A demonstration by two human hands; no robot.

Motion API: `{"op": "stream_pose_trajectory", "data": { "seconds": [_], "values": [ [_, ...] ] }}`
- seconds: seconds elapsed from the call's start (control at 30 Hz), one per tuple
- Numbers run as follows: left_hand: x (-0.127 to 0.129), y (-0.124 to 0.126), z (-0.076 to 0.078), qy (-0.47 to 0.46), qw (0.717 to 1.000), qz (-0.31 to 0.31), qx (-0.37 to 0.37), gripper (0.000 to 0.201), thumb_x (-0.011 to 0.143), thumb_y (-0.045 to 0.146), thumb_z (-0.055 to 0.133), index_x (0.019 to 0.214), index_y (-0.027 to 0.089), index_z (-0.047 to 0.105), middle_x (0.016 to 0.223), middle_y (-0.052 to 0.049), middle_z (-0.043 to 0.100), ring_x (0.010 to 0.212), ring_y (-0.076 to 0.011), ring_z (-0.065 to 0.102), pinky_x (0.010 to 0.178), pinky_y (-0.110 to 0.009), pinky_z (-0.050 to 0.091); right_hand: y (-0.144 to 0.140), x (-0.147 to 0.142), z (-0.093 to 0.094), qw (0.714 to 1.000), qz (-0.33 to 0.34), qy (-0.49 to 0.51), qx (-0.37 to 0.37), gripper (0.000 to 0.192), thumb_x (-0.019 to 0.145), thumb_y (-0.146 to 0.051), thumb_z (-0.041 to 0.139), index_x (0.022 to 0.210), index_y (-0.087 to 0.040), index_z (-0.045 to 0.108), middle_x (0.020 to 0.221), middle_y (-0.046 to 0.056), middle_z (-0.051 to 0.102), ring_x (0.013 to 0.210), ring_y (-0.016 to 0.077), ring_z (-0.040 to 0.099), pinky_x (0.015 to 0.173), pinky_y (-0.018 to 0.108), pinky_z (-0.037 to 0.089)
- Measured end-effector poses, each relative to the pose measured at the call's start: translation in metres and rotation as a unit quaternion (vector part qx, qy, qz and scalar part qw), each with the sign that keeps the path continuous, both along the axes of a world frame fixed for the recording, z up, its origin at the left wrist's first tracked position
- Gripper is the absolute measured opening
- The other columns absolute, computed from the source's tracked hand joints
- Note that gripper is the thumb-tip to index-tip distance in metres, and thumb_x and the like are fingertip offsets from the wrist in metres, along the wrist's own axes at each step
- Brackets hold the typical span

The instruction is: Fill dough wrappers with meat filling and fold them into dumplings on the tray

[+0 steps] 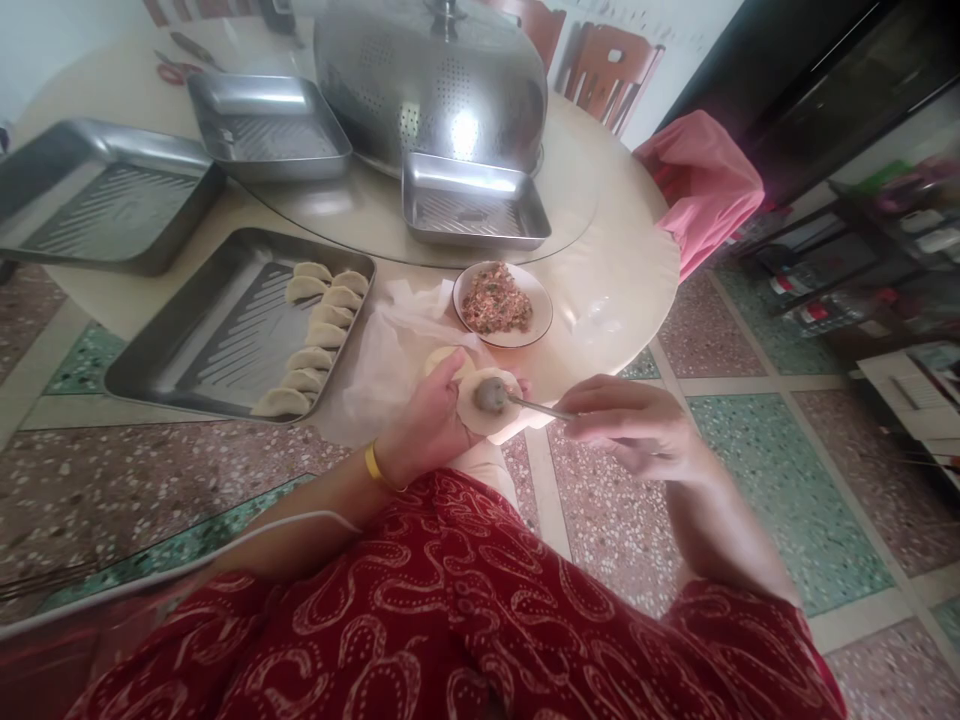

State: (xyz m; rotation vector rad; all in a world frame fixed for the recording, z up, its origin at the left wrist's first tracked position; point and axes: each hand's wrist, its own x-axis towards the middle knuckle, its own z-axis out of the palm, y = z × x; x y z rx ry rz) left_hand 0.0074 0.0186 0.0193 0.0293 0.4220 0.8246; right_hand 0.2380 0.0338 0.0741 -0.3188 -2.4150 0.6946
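My left hand (431,420) cups a round dumpling wrapper (480,418) flat on its fingers. My right hand (634,425) holds a metal spoon (525,403) by its handle, and the spoon's bowl rests on the wrapper's middle with a lump of filling on it. Just beyond sits a white bowl of minced meat filling (498,300) near the table's edge. A steel tray (187,345) to the left holds a row of several folded dumplings (315,335). A stack of wrappers (442,357) peeks out behind my left hand.
Three more steel trays (97,200) (266,125) (472,200) lie on the round table (615,270). A large perforated steel dome cover (431,80) stands at the back. Red scissors (176,70) lie far left. A pink cloth (705,185) hangs on a chair at right.
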Motion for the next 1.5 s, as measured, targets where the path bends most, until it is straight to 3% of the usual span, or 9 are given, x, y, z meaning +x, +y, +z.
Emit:
{"op": "stream_pose_trajectory", "data": {
  "seconds": [0.27,0.47,0.83,0.93,1.07,1.13,1.2,1.33,1.5],
  "values": [
    [-0.001,0.001,0.001,0.023,1.0,0.0,-0.013,0.061,0.098,0.05,0.029,0.111,0.002,0.065,0.105,-0.02,0.072,0.107,-0.0282,0.066,0.102,-0.04,0.047,0.002,0.003,-0.006,0.998,-0.008,0.063,-0.004,0.043,0.085,-0.005,0.059,0.119,-0.028,0.067,0.1,0.004,0.075,0.091,0.017,0.07,0.07,0.033,0.063],
    [-0.002,-0.001,0.003,0.007,1.0,0.023,0.015,0.058,0.098,0.047,0.031,0.108,0.003,0.067,0.102,-0.018,0.073,0.11,-0.0277,0.065,0.104,-0.04,0.046,-0.005,0.009,-0.016,0.978,-0.157,0.135,-0.016,0.034,0.088,-0.013,0.061,0.114,-0.033,0.07,0.095,0.003,0.077,0.086,0.0184,0.073,0.066,0.032,0.062],
    [-0.002,-0.002,-0.001,0.016,0.999,0.012,0.042,0.057,0.098,0.047,0.031,0.106,0.004,0.067,0.101,-0.018,0.072,0.104,-0.0256,0.067,0.097,-0.035,0.05,-0.005,-0.002,-0.026,0.985,-0.11,0.128,-0.045,0.031,0.089,-0.015,0.061,0.115,-0.029,0.069,0.095,0.004,0.076,0.086,0.0175,0.072,0.065,0.032,0.06],
    [-0.001,-0.002,0.0,0.017,0.999,0.029,0.034,0.055,0.098,0.046,0.031,0.108,0.004,0.066,0.102,-0.018,0.072,0.108,-0.0271,0.066,0.098,-0.038,0.05,-0.005,-0.001,-0.031,0.979,-0.135,0.148,-0.049,0.03,0.089,-0.016,0.061,0.112,-0.032,0.07,0.097,0.003,0.076,0.087,0.017,0.072,0.067,0.033,0.061],
    [-0.001,-0.003,0.0,0.025,0.998,0.058,0.029,0.053,0.098,0.044,0.033,0.113,0.003,0.063,0.108,-0.02,0.071,0.113,-0.0294,0.064,0.097,-0.041,0.051,0.008,-0.003,-0.043,0.926,-0.271,0.244,-0.091,0.02,0.09,-0.022,0.061,0.103,-0.033,0.071,0.091,-0.002,0.076,0.084,0.0142,0.072,0.073,0.032,0.062],
    [-0.002,-0.003,0.0,0.025,0.998,0.057,0.03,0.053,0.097,0.045,0.034,0.118,0.005,0.061,0.111,-0.019,0.07,0.115,-0.0295,0.063,0.096,-0.041,0.052,0.023,-0.004,-0.053,0.89,-0.346,0.263,-0.141,0.013,0.092,-0.031,0.059,0.098,-0.028,0.07,0.085,0.0,0.075,0.076,0.014,0.072,0.068,0.032,0.061],
    [-0.004,-0.003,-0.001,0.016,0.997,0.064,0.028,0.053,0.096,0.046,0.036,0.122,0.006,0.059,0.114,-0.018,0.069,0.118,-0.0293,0.061,0.099,-0.042,0.05,0.042,-0.004,-0.064,0.856,-0.395,0.257,-0.21,0.021,0.092,-0.04,0.055,0.093,-0.023,0.068,0.079,0.002,0.073,0.067,0.0132,0.069,0.06,0.03,0.059],
    [-0.003,-0.003,0.002,0.003,0.996,0.089,0.017,0.052,0.096,0.043,0.037,0.122,0.004,0.06,0.114,-0.018,0.069,0.122,-0.0279,0.059,0.105,-0.042,0.046,0.072,-0.009,-0.087,0.813,-0.433,0.251,-0.296,0.036,0.087,-0.052,0.055,0.091,-0.018,0.065,0.074,0.004,0.071,0.061,0.0121,0.065,0.055,0.027,0.055],
    [-0.001,0.0,0.009,0.011,0.994,0.107,0.002,0.051,0.097,0.041,0.036,0.128,0.008,0.058,0.113,-0.014,0.071,0.117,-0.0251,0.063,0.105,-0.039,0.047,0.078,-0.022,-0.106,0.805,-0.444,0.233,-0.317,0.047,0.08,-0.061,0.059,0.094,-0.016,0.064,0.064,0.0,0.063,0.049,0.0083,0.053,0.044,0.024,0.045]
  ]
}}
